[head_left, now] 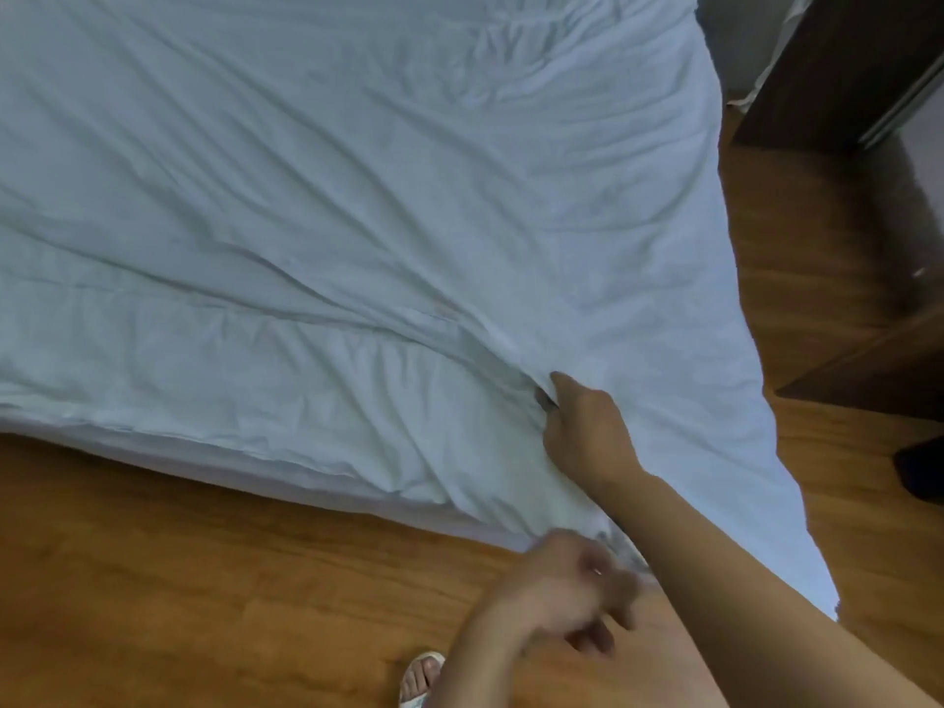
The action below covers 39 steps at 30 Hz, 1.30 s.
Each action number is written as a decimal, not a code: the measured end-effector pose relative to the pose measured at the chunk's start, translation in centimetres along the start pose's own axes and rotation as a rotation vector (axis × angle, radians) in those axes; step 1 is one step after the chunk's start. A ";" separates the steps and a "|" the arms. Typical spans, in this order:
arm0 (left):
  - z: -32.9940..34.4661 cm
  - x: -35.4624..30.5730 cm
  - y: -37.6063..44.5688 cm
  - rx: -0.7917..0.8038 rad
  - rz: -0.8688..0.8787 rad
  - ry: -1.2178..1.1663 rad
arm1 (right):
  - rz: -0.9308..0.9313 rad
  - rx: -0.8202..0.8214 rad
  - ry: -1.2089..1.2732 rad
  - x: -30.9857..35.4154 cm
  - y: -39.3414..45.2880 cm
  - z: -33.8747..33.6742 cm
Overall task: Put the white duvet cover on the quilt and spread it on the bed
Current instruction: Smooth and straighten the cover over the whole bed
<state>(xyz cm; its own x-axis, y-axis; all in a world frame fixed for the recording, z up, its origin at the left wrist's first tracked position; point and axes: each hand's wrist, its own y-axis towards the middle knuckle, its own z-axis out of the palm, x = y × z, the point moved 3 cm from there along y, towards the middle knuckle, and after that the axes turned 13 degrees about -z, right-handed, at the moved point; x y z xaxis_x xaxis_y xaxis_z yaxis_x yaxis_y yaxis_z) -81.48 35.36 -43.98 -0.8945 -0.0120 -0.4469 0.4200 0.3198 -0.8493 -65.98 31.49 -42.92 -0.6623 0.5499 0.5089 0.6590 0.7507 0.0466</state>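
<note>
One white duvet cover (327,186) lies spread over the bed, covering nearly all of it. Its surface is creased, with long diagonal folds running toward the near right corner, and a padded ridge shows along the near edge. Its right edge hangs down the side of the bed toward the wooden floor (153,554). My right hand (582,431) grasps a bunch of the fabric near that corner, fingers curled into the cloth, with creases fanning out from the grip. My left hand (567,585) is at the lower hem just below, blurred, fingers curled; I cannot tell whether it holds the fabric. My foot in a white sandal (421,679) stands on the floor. Dark wooden furniture (827,69) stands to the right of the bed.
</note>
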 end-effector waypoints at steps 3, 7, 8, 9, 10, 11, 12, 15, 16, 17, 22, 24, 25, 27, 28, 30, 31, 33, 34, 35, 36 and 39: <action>-13.9 -0.9 2.5 -0.550 0.235 0.250 | -0.005 0.284 0.103 2.9 -5.8 1.7; -24.8 -0.9 8.0 -0.875 0.450 0.752 | 0.018 0.313 -0.147 4.6 -8.3 2.5; -26.4 -1.1 9.2 -0.875 0.526 0.778 | 0.012 0.377 -0.241 5.2 -7.7 2.5; -28.3 -1.2 10.1 -0.899 0.582 0.815 | 0.031 0.461 -0.306 5.8 -6.8 2.7; -30.0 -1.3 10.6 -0.928 0.624 0.848 | 0.060 0.533 -0.359 6.4 -5.8 2.8; -31.4 -1.3 11.1 -0.958 0.668 0.877 | 0.090 0.576 -0.410 7.1 -4.6 3.2; -32.1 -1.2 11.2 -0.956 0.708 0.902 | 0.092 0.523 -0.438 8.0 -3.2 3.7; -32.7 1.1 10.6 -0.846 0.776 0.859 | -0.049 0.157 -0.437 12.7 1.9 5.8; -32.7 2.5 9.8 -0.807 0.788 0.842 | -0.119 0.080 -0.406 14.5 3.6 7.3; -32.6 4.5 8.8 -0.782 0.818 0.846 | -0.184 0.037 -0.379 16.4 5.2 8.5; -31.3 18.6 5.6 -0.584 0.725 0.955 | -0.446 0.257 -0.391 21.9 4.4 17.2; -31.6 22.5 6.8 -0.519 0.632 1.175 | -0.366 0.407 -0.355 22.1 0.3 20.7; -32.6 23.3 7.4 -0.528 0.688 1.275 | -0.353 0.419 -0.333 22.4 -1.1 21.7; -36.6 23.1 7.9 -0.565 0.818 1.415 | -0.328 0.347 -0.343 23.3 -2.2 21.5; -39.5 22.3 7.9 -0.629 0.860 1.392 | -0.288 0.314 -0.349 23.9 -2.2 20.5; -45.9 20.0 7.7 -0.796 0.768 1.255 | -0.222 0.242 -0.350 24.7 -2.1 18.8; -48.9 19.1 7.5 -0.842 0.701 1.209 | -0.173 0.224 -0.358 25.2 -2.1 18.3; -53.5 17.6 7.3 -0.852 0.666 1.196 | -0.142 0.262 -0.342 26.9 -2.3 17.8; -55.1 17.4 7.4 -0.822 0.673 1.209 | -0.094 0.269 -0.306 27.7 -2.1 17.6; -56.4 17.3 7.5 -0.804 0.666 1.203 | -0.036 0.332 -0.337 28.1 -1.8 18.0; -57.7 17.1 7.5 -0.809 0.641 1.141 | 0.041 0.413 -0.298 28.7 -1.5 18.4; -62.3 16.2 8.3 -0.828 0.447 0.703 | 0.084 0.396 -0.266 33.2 2.1 20.3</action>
<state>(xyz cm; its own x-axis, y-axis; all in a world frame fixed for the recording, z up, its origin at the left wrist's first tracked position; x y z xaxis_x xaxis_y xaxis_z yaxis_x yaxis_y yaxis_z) -102.05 96.82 -40.78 -0.6891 0.7005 -0.1855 0.7224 0.6844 -0.0986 -93.81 58.75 -43.42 -0.7152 0.6501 0.2566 0.5619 0.7531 -0.3422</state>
